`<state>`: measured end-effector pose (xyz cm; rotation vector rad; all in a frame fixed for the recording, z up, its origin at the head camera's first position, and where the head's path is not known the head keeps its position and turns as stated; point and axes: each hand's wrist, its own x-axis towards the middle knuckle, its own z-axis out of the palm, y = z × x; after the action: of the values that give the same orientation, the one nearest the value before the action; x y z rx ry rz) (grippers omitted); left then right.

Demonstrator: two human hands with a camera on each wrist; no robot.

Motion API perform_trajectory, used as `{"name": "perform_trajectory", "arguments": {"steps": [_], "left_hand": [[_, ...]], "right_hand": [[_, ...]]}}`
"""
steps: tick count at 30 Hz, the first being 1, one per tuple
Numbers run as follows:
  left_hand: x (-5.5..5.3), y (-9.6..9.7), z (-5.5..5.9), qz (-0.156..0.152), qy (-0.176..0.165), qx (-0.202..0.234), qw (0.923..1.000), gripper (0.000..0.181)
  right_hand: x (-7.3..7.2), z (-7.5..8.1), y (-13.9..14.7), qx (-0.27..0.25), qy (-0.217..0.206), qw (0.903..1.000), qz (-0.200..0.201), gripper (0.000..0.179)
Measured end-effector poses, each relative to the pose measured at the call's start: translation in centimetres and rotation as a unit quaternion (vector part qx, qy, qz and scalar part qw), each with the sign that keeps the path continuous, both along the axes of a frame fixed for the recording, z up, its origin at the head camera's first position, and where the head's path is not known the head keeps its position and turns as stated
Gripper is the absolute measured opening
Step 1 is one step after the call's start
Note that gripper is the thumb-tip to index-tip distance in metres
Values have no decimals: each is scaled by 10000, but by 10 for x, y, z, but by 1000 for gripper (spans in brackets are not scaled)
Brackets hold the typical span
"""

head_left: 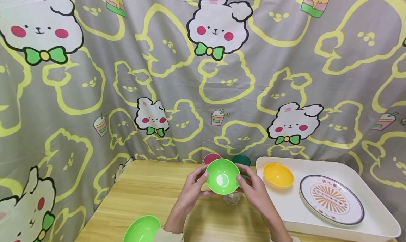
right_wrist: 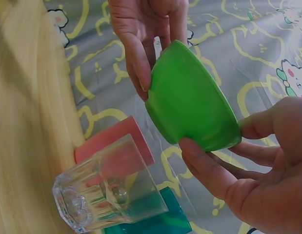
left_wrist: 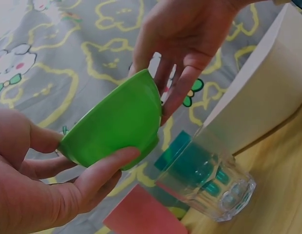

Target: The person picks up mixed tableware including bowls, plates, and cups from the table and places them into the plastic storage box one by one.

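A green bowl (head_left: 223,176) is held up above the table, tilted so its inside faces the head camera. My left hand (head_left: 194,183) grips it on the left side, thumb at the rim and fingers against the outer wall. On the opposite side my right hand (head_left: 253,187) grips it in the same manner. In the left wrist view the bowl's smooth outer wall (left_wrist: 116,124) shows between both hands. Behind and below it stand a clear glass (right_wrist: 111,187), a pink cup (head_left: 211,158) and a teal cup (head_left: 241,160).
A second green bowl (head_left: 143,229) sits at the table's front left. On the right, a white tray (head_left: 293,213) holds a yellow bowl (head_left: 278,175) and patterned plates (head_left: 331,199). A printed curtain (head_left: 177,76) hangs behind the wooden table (head_left: 136,189).
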<state>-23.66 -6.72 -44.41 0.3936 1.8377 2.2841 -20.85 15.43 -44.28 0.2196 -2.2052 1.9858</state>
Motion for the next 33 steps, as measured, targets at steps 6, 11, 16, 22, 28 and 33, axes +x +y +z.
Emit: {"name": "perform_trajectory", "arguments": {"steps": [6, 11, 16, 22, 28, 33], "left_hand": [[3, 1, -1, -98, 81, -53, 9999, 47], [5, 0, -1, -272, 203, -155, 9993, 46], [5, -3, 1, -511, 413, -347, 9972, 47], [8, -12, 7, -474, 951, -1119, 9880, 43], [13, -33, 12, -312, 1660, -2300, 9584, 32], [17, -61, 16, -351, 1636, -3021, 9385, 32]], "right_hand": [[2, -1, -2, 51, -114, 9999, -70, 43], [3, 1, -1, 34, -267, 9996, -100, 43], [2, 6, 4, 130, -332, 9992, -173, 42], [-3, 16, 16, 833, -56, 9960, -304, 39], [-7, 28, 36, 1815, 319, 9811, -598, 36], [-9, 36, 53, 2374, 568, 9668, -758, 34]]}}
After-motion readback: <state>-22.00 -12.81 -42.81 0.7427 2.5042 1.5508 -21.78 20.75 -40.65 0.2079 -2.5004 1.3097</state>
